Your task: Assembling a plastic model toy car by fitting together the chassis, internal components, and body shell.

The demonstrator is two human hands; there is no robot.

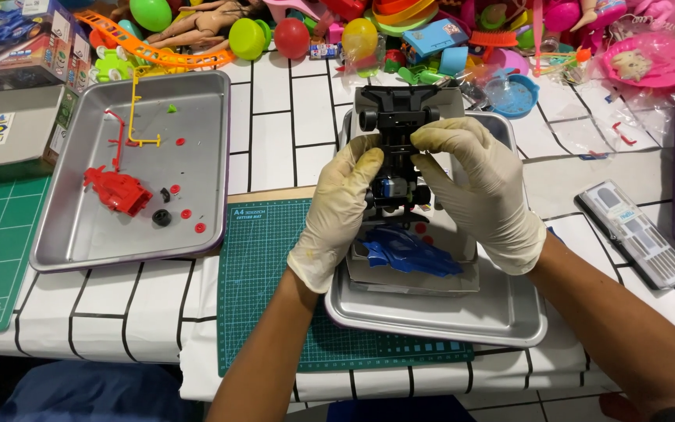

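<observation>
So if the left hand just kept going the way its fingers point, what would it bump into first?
The left hand points up and slightly right, fingertips already on the black toy car chassis it grips. So it meets that at once; past it probably lies the toy pile, though depth is unclear.

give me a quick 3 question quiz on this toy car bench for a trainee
1. True or false: both hands, the left hand and the right hand, wear pale gloves and grip the black toy car chassis.
2. Where does the blue car body shell lie? A) in the left metal tray B) in the tray under the hands C) on the green cutting mat
3. What colour is the car body lying in the left metal tray?

Key: 1 true; 2 B, in the near metal tray; 3 red.
</observation>
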